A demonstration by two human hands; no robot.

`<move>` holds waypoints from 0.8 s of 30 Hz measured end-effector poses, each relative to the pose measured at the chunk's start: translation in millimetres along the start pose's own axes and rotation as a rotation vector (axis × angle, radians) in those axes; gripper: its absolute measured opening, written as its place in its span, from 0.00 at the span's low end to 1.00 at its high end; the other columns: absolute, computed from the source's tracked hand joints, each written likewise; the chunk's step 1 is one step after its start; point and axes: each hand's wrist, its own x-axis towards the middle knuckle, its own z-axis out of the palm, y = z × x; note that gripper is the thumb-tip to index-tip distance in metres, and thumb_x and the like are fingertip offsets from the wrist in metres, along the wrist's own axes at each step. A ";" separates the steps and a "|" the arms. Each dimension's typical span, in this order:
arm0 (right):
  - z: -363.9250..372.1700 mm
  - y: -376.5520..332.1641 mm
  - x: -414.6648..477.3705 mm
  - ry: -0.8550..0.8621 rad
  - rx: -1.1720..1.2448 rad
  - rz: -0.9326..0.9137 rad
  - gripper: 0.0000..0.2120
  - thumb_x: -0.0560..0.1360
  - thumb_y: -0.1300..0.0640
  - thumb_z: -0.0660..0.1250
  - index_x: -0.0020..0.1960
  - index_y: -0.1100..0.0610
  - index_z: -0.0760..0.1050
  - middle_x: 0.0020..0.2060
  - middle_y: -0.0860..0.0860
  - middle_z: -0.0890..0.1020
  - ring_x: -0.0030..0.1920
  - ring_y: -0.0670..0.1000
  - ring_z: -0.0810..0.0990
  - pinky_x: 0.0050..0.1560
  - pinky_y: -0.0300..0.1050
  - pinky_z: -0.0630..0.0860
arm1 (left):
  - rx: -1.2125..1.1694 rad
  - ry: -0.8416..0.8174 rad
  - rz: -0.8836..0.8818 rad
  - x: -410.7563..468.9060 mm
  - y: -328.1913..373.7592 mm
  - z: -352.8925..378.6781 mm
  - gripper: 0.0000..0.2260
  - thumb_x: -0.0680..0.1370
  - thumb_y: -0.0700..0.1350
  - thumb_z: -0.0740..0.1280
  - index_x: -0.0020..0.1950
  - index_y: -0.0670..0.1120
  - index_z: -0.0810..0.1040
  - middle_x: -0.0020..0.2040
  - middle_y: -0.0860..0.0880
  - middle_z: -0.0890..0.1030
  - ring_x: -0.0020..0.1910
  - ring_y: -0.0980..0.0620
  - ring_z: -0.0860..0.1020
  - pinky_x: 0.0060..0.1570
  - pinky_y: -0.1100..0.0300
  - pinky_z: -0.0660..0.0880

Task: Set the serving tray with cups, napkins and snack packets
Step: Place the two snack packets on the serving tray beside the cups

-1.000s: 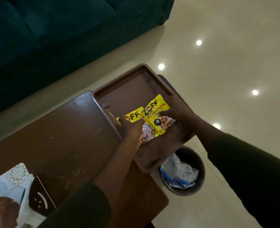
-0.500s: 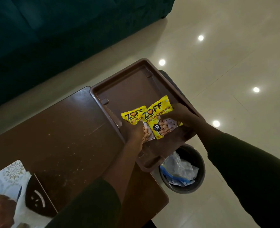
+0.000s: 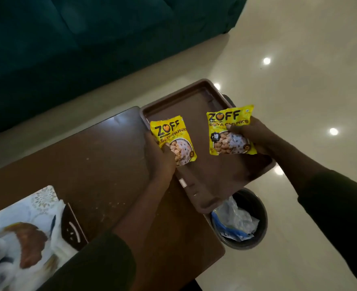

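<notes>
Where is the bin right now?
In the head view the bin sits on the floor at lower right, below the tray's overhanging near corner, beside the table.

The lower left corner of the left yellow soya-chunk packet (image 3: 173, 141) is covered by the left hand (image 3: 158, 158). The white floral printed sheet (image 3: 20, 232) is blurred and cut off by the left edge. The dark teal fabric sofa (image 3: 89, 38) is cropped at the top.

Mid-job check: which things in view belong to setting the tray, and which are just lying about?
Job:
serving tray
left packet, in left hand
right packet, in right hand

Lying about:
waste bin
patterned mat
sofa
</notes>
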 end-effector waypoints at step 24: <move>363.3 -95.9 -96.0 -0.151 -0.116 -0.302 0.19 0.71 0.56 0.74 0.60 0.57 0.74 0.48 0.52 0.84 0.47 0.52 0.86 0.44 0.47 0.83 | -0.319 0.254 0.071 11.4 -79.8 -339.6 0.15 0.80 0.36 0.62 0.65 0.49 0.72 0.61 0.46 0.80 0.61 0.47 0.79 0.59 0.45 0.78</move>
